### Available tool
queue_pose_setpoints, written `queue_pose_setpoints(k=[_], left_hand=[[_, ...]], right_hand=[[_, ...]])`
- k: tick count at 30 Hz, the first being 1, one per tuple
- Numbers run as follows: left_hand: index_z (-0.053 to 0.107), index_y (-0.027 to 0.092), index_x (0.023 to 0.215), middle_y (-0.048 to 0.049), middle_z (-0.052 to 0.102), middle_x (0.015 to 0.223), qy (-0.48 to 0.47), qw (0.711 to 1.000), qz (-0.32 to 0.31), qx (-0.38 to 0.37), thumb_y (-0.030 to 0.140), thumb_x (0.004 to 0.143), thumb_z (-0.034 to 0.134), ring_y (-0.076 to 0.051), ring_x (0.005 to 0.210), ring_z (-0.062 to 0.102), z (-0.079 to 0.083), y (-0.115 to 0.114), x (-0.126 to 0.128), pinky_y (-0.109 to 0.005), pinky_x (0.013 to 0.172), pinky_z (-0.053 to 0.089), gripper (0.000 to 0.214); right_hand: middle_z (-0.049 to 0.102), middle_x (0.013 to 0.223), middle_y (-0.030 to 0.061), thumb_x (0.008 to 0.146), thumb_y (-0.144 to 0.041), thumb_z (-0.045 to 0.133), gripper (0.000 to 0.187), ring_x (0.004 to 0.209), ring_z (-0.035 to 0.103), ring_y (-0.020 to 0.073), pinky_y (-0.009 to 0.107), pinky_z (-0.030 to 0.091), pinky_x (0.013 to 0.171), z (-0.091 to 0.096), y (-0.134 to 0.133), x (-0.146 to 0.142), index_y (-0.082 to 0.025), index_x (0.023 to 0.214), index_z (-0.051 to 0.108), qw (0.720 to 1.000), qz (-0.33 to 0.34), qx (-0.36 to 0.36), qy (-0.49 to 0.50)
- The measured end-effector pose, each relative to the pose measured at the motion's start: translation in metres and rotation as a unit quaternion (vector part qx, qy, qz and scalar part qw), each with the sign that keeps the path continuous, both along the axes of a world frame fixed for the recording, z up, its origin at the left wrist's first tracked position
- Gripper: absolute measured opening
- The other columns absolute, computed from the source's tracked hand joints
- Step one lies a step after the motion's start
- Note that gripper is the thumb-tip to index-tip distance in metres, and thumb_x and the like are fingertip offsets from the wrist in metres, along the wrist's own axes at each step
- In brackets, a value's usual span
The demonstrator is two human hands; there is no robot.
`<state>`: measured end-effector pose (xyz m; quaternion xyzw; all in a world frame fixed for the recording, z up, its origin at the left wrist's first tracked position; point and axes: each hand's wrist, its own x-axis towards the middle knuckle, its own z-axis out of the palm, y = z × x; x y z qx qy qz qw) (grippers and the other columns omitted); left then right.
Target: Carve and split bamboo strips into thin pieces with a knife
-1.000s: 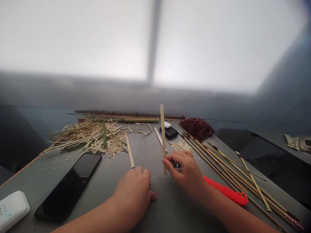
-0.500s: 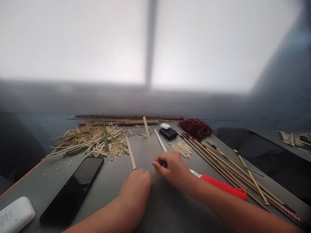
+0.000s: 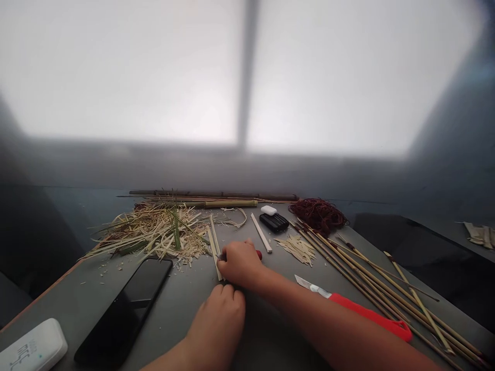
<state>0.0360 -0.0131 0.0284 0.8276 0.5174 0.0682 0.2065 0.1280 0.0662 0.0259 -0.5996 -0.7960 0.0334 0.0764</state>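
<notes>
My right hand (image 3: 242,263) is closed round a small knife (image 3: 259,254); its red end shows behind the fist, and a bit of dark metal sticks out at the front against the strips. Two flat pale bamboo strips lie side by side on the table, the left strip (image 3: 214,252) and the right strip (image 3: 215,234), pointing away from me. Just nearer, my left hand (image 3: 220,317) is curled at their near ends. The fingertips and whatever lies under them are hidden. Both hands nearly touch.
To the left are a black phone (image 3: 126,309), a white device (image 3: 34,345) and a shavings heap (image 3: 166,229). On the right lie a red-handled utility knife (image 3: 367,314), bamboo sticks (image 3: 359,273), cut slivers (image 3: 297,249) and dark red cord (image 3: 319,214). A white stick (image 3: 261,233) lies ahead.
The strip that stood raised by my right hand now lies beside the other strip. My right hand has moved left, over the strips, just beyond my left hand. The view shifted slightly.
</notes>
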Motion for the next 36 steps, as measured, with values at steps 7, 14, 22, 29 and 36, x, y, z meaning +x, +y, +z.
queue_pose_setpoints(k=[7,14,22,29,36], left_hand=[[0.067,0.007,0.108,-0.0201,0.065,0.114,0.069,0.997,0.01,-0.036,-0.005,0.081,0.034,-0.031,0.102,0.061,0.015,-0.001,-0.002,-0.039,0.088,0.049,0.044],[0.068,0.011,0.094,-0.0161,0.066,0.111,0.084,0.996,0.016,-0.032,-0.005,0.081,0.038,-0.028,0.101,0.06,0.015,0.0,-0.006,-0.035,0.086,0.048,0.036],[0.066,0.01,0.099,-0.016,0.066,0.107,0.139,0.99,-0.01,0.001,-0.004,0.084,0.033,-0.031,0.104,0.06,0.002,0.003,-0.004,-0.043,0.085,0.051,0.039],[0.066,0.01,0.095,-0.0173,0.066,0.1,0.171,0.981,-0.056,0.068,-0.007,0.078,0.028,-0.032,0.097,0.062,-0.01,0.0,-0.004,-0.045,0.079,0.052,0.044],[0.062,0.014,0.095,-0.0119,0.066,0.101,0.145,0.987,-0.055,0.033,-0.005,0.075,0.034,-0.027,0.091,0.062,-0.005,0.007,-0.016,-0.038,0.075,0.051,0.039]], right_hand=[[0.063,0.113,0.0078,0.094,-0.036,0.057,0.028,0.097,0.063,0.0209,0.043,0.051,0.087,0.01,-0.002,-0.014,-0.015,0.113,0.061,0.992,0.012,-0.083,-0.09],[0.058,0.122,0.0087,0.094,-0.033,0.058,0.033,0.101,0.062,0.0214,0.042,0.054,0.084,0.02,0.003,-0.007,-0.017,0.122,0.055,0.985,0.004,-0.116,-0.126],[0.073,0.093,0.0112,0.089,-0.023,0.049,0.023,0.091,0.066,0.0259,0.039,0.039,0.089,0.036,-0.013,0.032,-0.016,0.083,0.07,0.995,-0.011,-0.039,-0.096],[0.073,0.081,0.0085,0.086,-0.03,0.057,0.019,0.085,0.064,0.0255,0.034,0.037,0.079,0.062,-0.018,0.081,-0.019,0.078,0.07,0.993,-0.009,-0.067,-0.096],[0.068,0.075,0.0058,0.082,-0.033,0.059,0.018,0.074,0.062,0.0216,0.026,0.035,0.06,0.063,-0.008,0.15,-0.019,0.076,0.069,0.986,-0.047,-0.137,-0.076]])
